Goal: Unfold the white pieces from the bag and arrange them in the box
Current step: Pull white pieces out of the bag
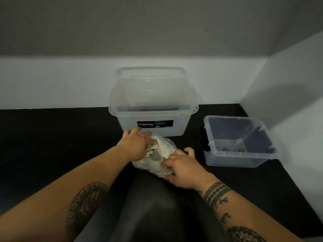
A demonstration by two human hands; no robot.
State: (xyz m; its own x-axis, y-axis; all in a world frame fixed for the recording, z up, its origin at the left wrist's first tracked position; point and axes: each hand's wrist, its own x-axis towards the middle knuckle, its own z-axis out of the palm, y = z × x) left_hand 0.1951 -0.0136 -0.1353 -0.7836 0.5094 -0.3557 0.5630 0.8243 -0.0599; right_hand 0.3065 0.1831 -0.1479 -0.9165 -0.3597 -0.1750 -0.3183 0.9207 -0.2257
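Between the two hands, on the black surface (52,137) just past the person's dark-clad lap (148,206), a clear plastic bag (168,143) is lying on its side, and crumpled white pieces (152,147) are showing through its film. The left hand (136,144) is resting on the bag's far left part, its fingers lying fairly straight across the top and its thumb sticking out toward the large box (125,123). The right hand (181,165) is gripping the bag's near right side, with curled fingers pressing into the plastic from above and the thumb tucking in at the near edge. The hands are sitting apart, with the bulk of the bag bulging up between them. Just behind the bag the large box is standing, clear-walled and carrying a black label (154,124) reading "Megabox"; a clear lid (150,84) is leaning upright at its back, against the white wall (52,81). Off to the right, well clear of the bag, a small box (239,159) is standing without a lid, showing a black latch (203,138) on its left side. Dark tattoos are running along both bare forearms.
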